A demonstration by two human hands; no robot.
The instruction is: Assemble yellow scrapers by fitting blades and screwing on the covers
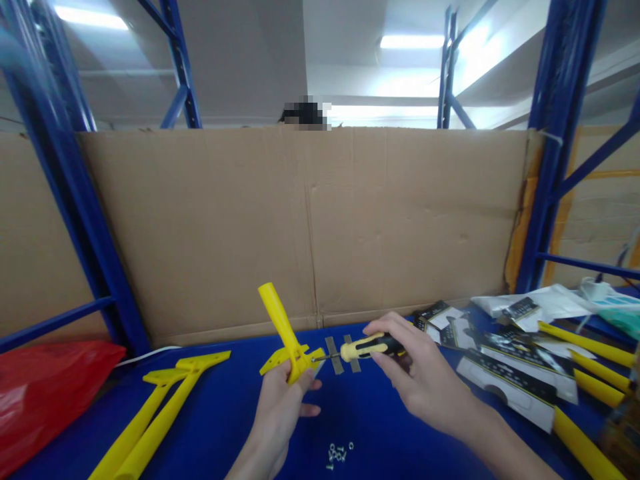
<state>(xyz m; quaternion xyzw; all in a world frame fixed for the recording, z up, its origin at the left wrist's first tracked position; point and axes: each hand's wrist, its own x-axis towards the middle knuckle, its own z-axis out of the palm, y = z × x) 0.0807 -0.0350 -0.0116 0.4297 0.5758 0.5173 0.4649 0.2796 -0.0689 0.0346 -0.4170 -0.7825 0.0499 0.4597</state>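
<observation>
My left hand (283, 400) is closed around a yellow plastic part (279, 317) with a round tube and a flat bracket at its lower end. The tube tilts up and to the left. My right hand (410, 367) grips the handle of a yellow and black screwdriver (367, 347), held almost level. Its shaft points left, and the tip meets the bracket near my left thumb; whether a screw sits there is too small to tell. On the blue table below lies a small pile of screws and nuts (337, 455).
Two yellow tubes with brackets (170, 397) lie at left beside a red plastic bag (55, 393). Black and white cards (510, 390) and more yellow tubes (600, 387) cover the right side. Cardboard (225, 220) walls the back, between blue posts (545, 167). Someone's head shows above it.
</observation>
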